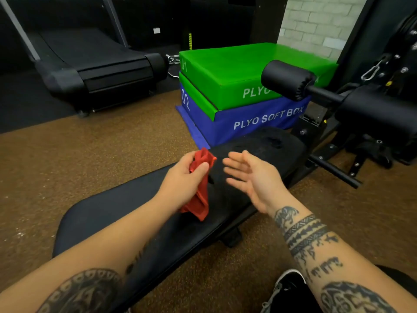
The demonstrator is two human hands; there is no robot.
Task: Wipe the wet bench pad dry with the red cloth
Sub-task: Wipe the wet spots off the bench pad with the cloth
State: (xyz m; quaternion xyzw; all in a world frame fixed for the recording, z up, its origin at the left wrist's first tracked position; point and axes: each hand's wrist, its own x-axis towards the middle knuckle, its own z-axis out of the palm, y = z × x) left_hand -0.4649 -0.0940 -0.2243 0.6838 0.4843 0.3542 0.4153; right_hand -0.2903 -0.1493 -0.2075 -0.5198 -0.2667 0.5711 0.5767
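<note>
The black bench pad (108, 213) runs from the lower left up to the middle right, its far section (270, 145) looking dull and mottled. My left hand (182, 175) grips the bunched red cloth (202, 199) above the pad's middle; the cloth's loose end hangs down onto the pad. My right hand (250, 179) hovers just right of the cloth with straight fingers and palm turned toward it, holding nothing.
A green-on-blue stack of plyo soft boxes (225, 86) stands beyond the bench. A black roller pad (286, 80) and machine frame (361, 123) rise at right. A treadmill (94, 64) sits at far left. Brown rubber floor (90, 154) surrounds the bench; my shoe (286, 290) is at bottom.
</note>
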